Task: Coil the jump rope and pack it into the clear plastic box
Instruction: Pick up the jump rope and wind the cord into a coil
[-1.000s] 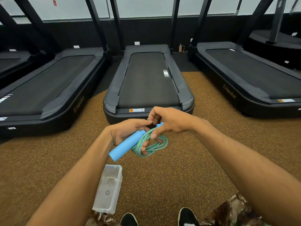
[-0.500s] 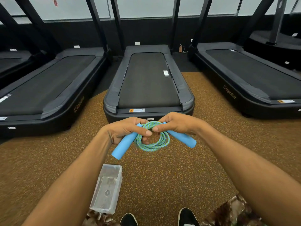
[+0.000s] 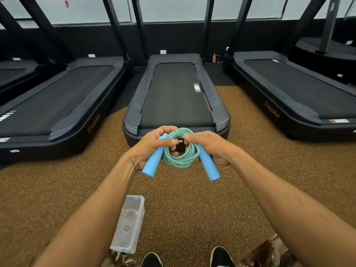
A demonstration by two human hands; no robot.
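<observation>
Both hands are closing around the jump rope, held up in front of the body. The left hand is wrapping one blue handle and pinching the top of the coil with thumb and forefinger; the right hand is wrapping the other handle and pinching the coil from its side. The cord is sitting between them as a tight ring of several turns, and the two handles are angling down and apart beneath it.

To finish this step well, the person is probably best off keeping both pinches firm so no turn is slipping loose, while swinging the handles in until they are lying side by side against the ring. The bundle looks springy and is likely to open if either pinch is easing.

The clear plastic box is lying on the speckled floor, below the left forearm and well apart from the rope. Whether it is open I cannot tell.
</observation>
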